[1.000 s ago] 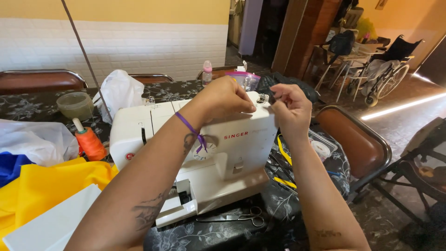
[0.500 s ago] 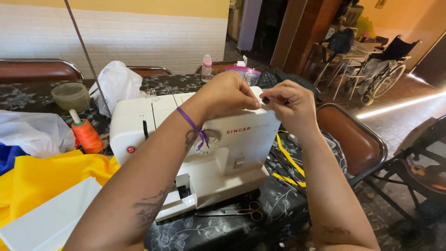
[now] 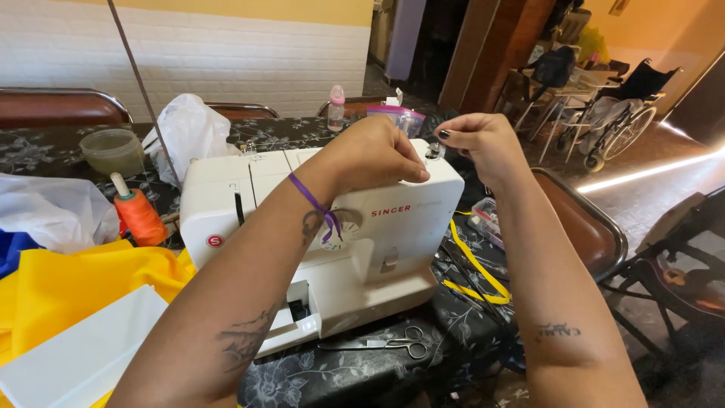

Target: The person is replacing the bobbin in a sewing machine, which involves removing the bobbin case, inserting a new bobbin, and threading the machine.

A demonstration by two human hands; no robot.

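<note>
Nearest the camera, a flat white panel (image 3: pixel 79 355) lies over yellow fabric (image 3: pixel 68 283) at the left edge of the worktop (image 3: pixel 362 374), which is covered in a dark floral cloth. A pair of small scissors (image 3: pixel 389 344) lies on that cloth just in front of the white sewing machine (image 3: pixel 317 227).

The sewing machine stands in the middle of the worktop, boxy and white, with a round red badge low on its left front, a red printed label on its right front and a dial partly hidden behind the left wrist. The left hand (image 3: pixel 374 155) rests on the machine's top right end, fingers curled down and pressed together over the top edge; whether they grip anything cannot be told. The right hand (image 3: pixel 483 140) hovers just beside it, thumb and forefinger pinched at the small metal post (image 3: pixel 433 150) on top of the machine; any thread between them is too fine to see.

A yellow measuring tape (image 3: pixel 476 272) hangs off the worktop to the right of the machine. To the left stands an orange thread cone (image 3: pixel 138 215). Behind it sits a cloudy green plastic bowl (image 3: pixel 113 151), contents unclear, then a white plastic bag (image 3: pixel 189 132). Farther back are a baby bottle with a pink cap (image 3: pixel 337 108) and a clear tub with a purple rim (image 3: pixel 400 119) with white paper sticking out.
</note>
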